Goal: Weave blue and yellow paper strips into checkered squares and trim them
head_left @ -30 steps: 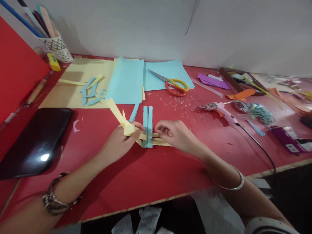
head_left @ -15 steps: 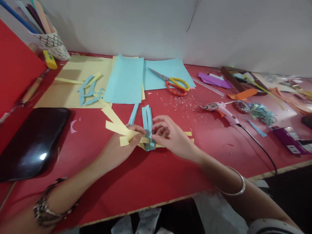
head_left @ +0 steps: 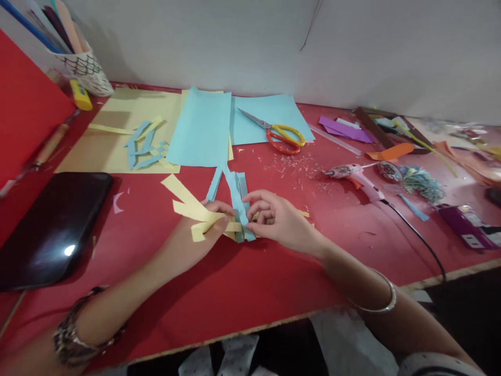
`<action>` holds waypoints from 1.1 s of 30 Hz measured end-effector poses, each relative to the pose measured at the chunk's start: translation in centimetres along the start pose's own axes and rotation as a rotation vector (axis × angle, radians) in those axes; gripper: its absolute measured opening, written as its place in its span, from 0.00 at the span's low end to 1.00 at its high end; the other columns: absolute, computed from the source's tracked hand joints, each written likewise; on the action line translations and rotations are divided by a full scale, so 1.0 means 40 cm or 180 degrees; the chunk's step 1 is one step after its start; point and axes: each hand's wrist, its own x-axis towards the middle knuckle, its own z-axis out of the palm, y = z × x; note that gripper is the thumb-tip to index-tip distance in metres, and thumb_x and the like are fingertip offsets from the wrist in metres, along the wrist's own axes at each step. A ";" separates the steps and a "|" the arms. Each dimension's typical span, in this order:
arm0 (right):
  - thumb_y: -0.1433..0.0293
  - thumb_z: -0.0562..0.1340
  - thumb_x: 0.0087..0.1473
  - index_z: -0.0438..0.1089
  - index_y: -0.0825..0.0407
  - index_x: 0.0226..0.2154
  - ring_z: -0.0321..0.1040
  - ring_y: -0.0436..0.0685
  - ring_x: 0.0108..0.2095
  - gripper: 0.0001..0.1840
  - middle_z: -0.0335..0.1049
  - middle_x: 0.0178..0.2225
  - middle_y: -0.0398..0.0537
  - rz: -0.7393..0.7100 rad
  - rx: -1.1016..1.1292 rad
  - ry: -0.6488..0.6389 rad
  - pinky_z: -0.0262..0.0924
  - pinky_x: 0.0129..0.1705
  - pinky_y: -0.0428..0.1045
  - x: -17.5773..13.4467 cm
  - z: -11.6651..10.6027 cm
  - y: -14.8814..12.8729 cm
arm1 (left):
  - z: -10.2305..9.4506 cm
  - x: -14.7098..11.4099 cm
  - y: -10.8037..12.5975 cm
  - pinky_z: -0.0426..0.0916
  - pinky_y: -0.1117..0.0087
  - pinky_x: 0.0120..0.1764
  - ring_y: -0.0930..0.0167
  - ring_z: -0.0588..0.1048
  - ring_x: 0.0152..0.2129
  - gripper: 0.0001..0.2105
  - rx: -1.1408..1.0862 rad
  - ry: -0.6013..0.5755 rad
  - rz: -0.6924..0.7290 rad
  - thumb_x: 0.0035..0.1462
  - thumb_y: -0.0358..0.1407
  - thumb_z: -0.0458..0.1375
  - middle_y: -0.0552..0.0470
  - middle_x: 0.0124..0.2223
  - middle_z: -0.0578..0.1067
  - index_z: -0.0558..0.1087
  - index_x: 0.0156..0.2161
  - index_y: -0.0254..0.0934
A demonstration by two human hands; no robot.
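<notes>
Several yellow paper strips (head_left: 188, 201) stick out leftward over my left hand (head_left: 203, 232), whose thumb and fingers pinch them. Blue paper strips (head_left: 237, 196) run upward between my hands, crossing the yellow ones. My right hand (head_left: 276, 222) is closed, its thumb and forefinger pinching one blue strip near its lower end. The upper end of that strip leans left. Another blue strip (head_left: 213, 184) slants behind my left fingers. Yellow ends show past my right hand, which hides part of the crossing.
Scissors (head_left: 279, 130) rest on blue paper (head_left: 242, 133), beside another blue sheet (head_left: 199, 128). Yellow paper (head_left: 90, 151) carries loose strips (head_left: 146, 146). A pink glue gun (head_left: 358, 180) with a cord lies right; a black phone-like slab (head_left: 50, 230) and a pen cup (head_left: 88, 70) stand left.
One blue strip has been lifted and tilted, its upper end now leaning left. My right hand has closed on it and shifted slightly right. The left hand stays nearly still.
</notes>
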 end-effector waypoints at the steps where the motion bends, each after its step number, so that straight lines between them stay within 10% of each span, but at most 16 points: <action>1: 0.73 0.60 0.44 0.58 0.52 0.39 0.61 0.43 0.21 0.17 0.64 0.27 0.37 -0.0032 -0.0092 -0.0036 0.59 0.25 0.44 0.000 -0.005 -0.004 | 0.001 0.000 -0.002 0.63 0.67 0.42 0.68 0.70 0.37 0.12 -0.0012 0.0012 0.0017 0.58 0.42 0.45 0.52 0.38 0.71 0.67 0.37 0.41; 18: 0.71 0.57 0.51 0.63 0.52 0.31 0.63 0.50 0.32 0.02 0.67 0.31 0.45 -0.0677 -0.2490 -0.0005 0.55 0.34 0.45 -0.019 -0.099 -0.027 | -0.006 0.000 0.009 0.66 0.72 0.36 0.70 0.70 0.33 0.11 -0.0138 0.0104 -0.0198 0.57 0.43 0.45 0.54 0.35 0.72 0.67 0.36 0.42; 23: 0.63 0.56 0.53 0.62 0.53 0.25 0.57 0.48 0.24 0.11 0.63 0.25 0.42 -0.0338 -0.2620 -0.0324 0.47 0.26 0.44 -0.018 -0.068 -0.038 | -0.006 0.001 0.004 0.65 0.72 0.38 0.69 0.70 0.35 0.12 -0.0040 0.0094 -0.0136 0.58 0.44 0.45 0.54 0.36 0.72 0.67 0.37 0.41; 33: 0.62 0.62 0.47 0.60 0.52 0.37 0.58 0.59 0.41 0.17 0.62 0.40 0.51 -0.0760 -0.3068 -0.0272 0.52 0.41 0.52 -0.017 -0.044 -0.021 | -0.015 0.006 0.011 0.63 0.70 0.29 0.68 0.70 0.29 0.12 0.0166 0.0110 -0.0356 0.55 0.43 0.43 0.54 0.32 0.72 0.66 0.36 0.42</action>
